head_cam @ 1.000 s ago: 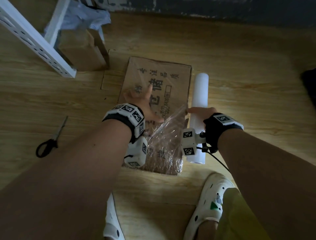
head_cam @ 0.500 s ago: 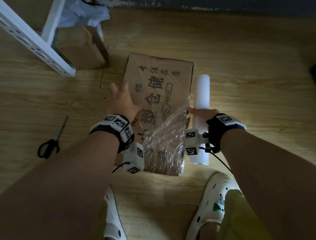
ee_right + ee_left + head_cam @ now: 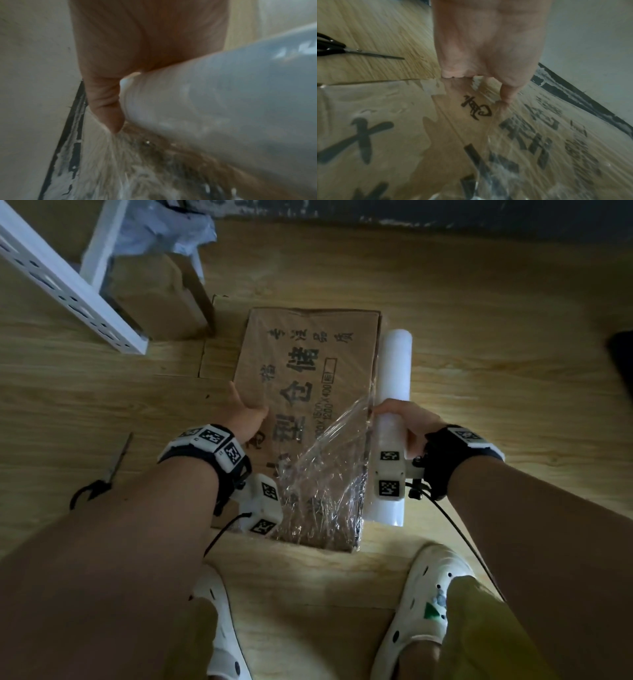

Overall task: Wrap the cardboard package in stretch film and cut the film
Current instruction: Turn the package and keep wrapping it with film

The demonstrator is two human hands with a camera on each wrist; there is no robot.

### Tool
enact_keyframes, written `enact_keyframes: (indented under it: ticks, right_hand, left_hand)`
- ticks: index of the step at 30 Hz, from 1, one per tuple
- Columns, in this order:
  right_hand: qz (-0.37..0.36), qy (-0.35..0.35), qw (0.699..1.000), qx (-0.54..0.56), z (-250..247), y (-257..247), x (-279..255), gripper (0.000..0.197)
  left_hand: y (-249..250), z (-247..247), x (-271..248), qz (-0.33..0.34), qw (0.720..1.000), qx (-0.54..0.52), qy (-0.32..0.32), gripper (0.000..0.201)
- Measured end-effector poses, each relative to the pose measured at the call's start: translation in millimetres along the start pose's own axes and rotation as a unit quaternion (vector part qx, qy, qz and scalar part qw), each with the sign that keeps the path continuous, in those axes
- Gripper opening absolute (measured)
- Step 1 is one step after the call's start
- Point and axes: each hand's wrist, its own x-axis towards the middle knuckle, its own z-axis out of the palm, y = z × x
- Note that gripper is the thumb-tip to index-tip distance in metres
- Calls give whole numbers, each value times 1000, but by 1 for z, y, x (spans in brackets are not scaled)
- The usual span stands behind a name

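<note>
The flat cardboard package [image 3: 308, 364] with black print lies on the wooden floor. My left hand [image 3: 246, 414] grips its left edge, thumb [image 3: 506, 93] on top and fingers over the side. Along the package's right side lies the white stretch film roll [image 3: 395, 371], which my right hand [image 3: 399, 421] grips around its middle; the right wrist view shows the thumb [image 3: 109, 108] against the roll [image 3: 223, 101]. Wrinkled clear film [image 3: 325, 474] runs from the roll over the near half of the package. Black-handled scissors [image 3: 99, 474] lie on the floor to the left, apart from both hands.
A white perforated shelf frame [image 3: 68, 285], a brown box [image 3: 161, 299] and a crumpled plastic bag [image 3: 164, 231] stand at the back left. My feet in white clogs [image 3: 421, 611] are just in front of the package. A dark wall base runs along the back.
My left hand slid off the top of the package to its left edge and took hold of it. The right hand stayed on the roll.
</note>
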Motion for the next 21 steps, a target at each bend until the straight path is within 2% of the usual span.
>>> enact_keyframes:
  ticks: [1,4,7,10,12,14,16,19,21]
  right_hand:
    - [-7,8,1000,-10,-1,-4,-1,66]
    - [-23,1,999,-30,-4,-20,-19,49]
    - [-45,22,997,-50,-13,-33,-34,61]
    - [-65,36,994,-78,-13,-47,-48,70]
    - [-81,38,992,-88,-9,-56,-58,73]
    - [-89,36,990,-102,-1,-66,-69,76]
    - [-98,23,989,-111,10,-74,-81,74]
    - [-112,10,987,-114,28,-82,-106,52]
    - [-120,2,987,-103,36,-84,-114,50]
  left_hand:
    - [1,-2,-1,-7,1000,4,-5,90]
    - [6,0,-7,1,999,51,-11,97]
    - [21,9,-24,7,988,153,-35,87]
    - [47,14,-47,61,968,234,-63,84]
    - [67,15,-59,84,969,199,-117,87]
    - [83,14,-72,99,974,119,-168,90]
    - [94,9,-85,97,976,53,-185,71]
    - [102,-1,-96,116,970,66,-202,70]
    - [102,-10,-97,128,968,72,-202,67]
